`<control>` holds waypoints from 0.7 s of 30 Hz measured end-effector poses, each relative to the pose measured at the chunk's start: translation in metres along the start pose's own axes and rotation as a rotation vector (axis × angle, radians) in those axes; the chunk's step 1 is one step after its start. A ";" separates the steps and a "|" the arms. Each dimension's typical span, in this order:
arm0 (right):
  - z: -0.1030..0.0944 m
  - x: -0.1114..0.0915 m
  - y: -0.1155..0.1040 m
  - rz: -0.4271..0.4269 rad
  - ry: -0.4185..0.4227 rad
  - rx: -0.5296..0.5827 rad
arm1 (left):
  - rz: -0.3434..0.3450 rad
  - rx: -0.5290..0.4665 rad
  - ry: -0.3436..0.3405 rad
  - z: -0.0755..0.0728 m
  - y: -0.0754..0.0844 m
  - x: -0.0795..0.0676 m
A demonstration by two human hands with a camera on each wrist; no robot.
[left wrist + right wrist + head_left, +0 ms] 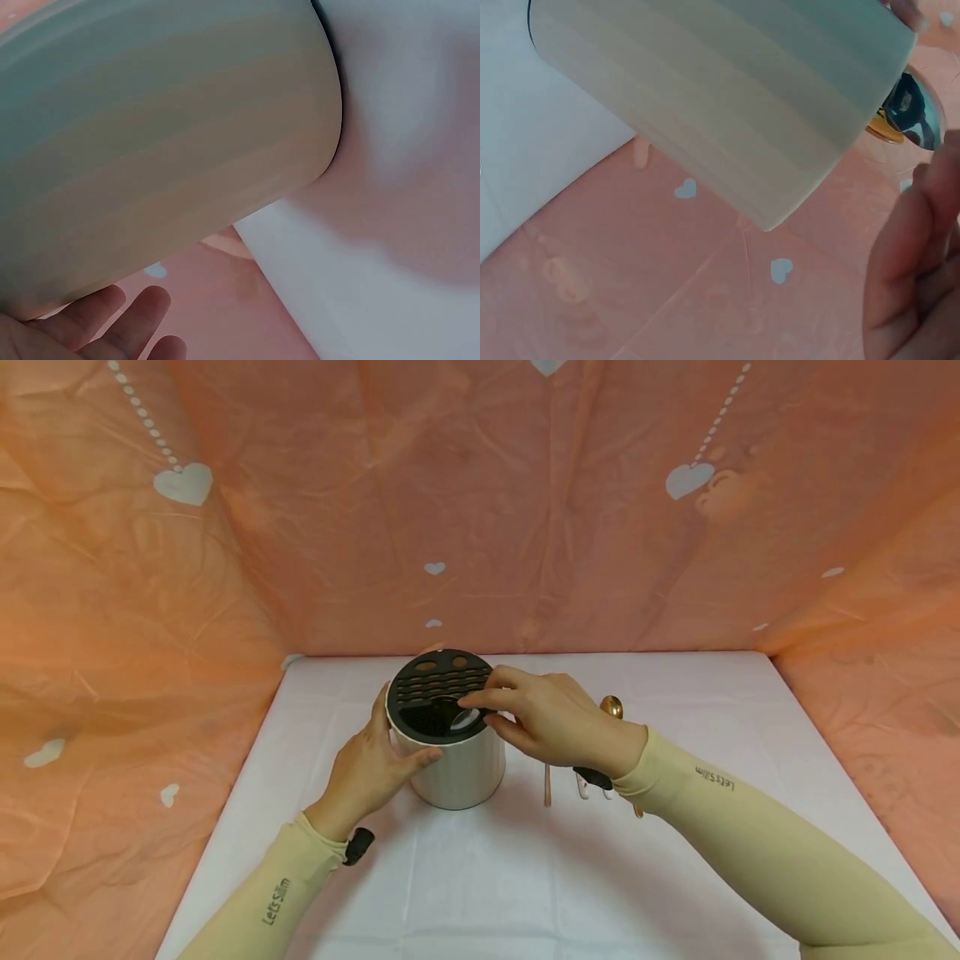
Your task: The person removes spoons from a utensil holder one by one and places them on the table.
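Observation:
A pale round utensil holder (459,777) with a black slotted lid (420,720) stands on the table. My left hand (367,768) grips it from the left, thumb along the front near the rim; in the left wrist view its fingers (142,315) lie against the wall. Over the right part of the lid, my right hand (547,710) pinches a shiny spoon (466,720) at the lid's opening with its fingertips. The spoon's bowl (919,109) rises past the rim in the right wrist view, a gold-coloured piece (886,129) beside it.
Right of the holder, partly behind my right wrist, lie a gold spoon (612,706), a thin copper-coloured handle (547,787) and white-ended handles (582,787). A white cloth (465,877) covers the table. Pink fabric (480,527) with hearts hangs at the back and sides.

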State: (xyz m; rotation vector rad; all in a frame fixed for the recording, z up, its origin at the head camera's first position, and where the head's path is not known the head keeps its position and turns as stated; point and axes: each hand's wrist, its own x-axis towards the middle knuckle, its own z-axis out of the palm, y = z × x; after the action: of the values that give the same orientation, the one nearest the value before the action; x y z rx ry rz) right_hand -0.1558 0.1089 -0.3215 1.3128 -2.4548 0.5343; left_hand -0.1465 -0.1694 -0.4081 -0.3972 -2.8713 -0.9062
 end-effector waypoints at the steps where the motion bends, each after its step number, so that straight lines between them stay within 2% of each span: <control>1: 0.000 0.000 0.000 0.004 -0.002 0.004 | -0.001 0.000 0.001 0.000 0.000 0.000; 9: 0.003 0.002 -0.001 0.028 -0.054 0.094 | -0.005 -0.005 -0.001 0.000 0.000 0.001; 21: 0.002 0.016 -0.012 0.022 -0.030 -0.071 | -0.009 -0.011 -0.007 0.000 0.000 0.000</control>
State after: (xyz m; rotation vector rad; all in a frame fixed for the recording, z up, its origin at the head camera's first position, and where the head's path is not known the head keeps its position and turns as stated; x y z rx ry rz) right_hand -0.1548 0.0902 -0.3137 1.2765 -2.4912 0.4317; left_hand -0.1466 -0.1688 -0.4082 -0.3892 -2.8782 -0.9238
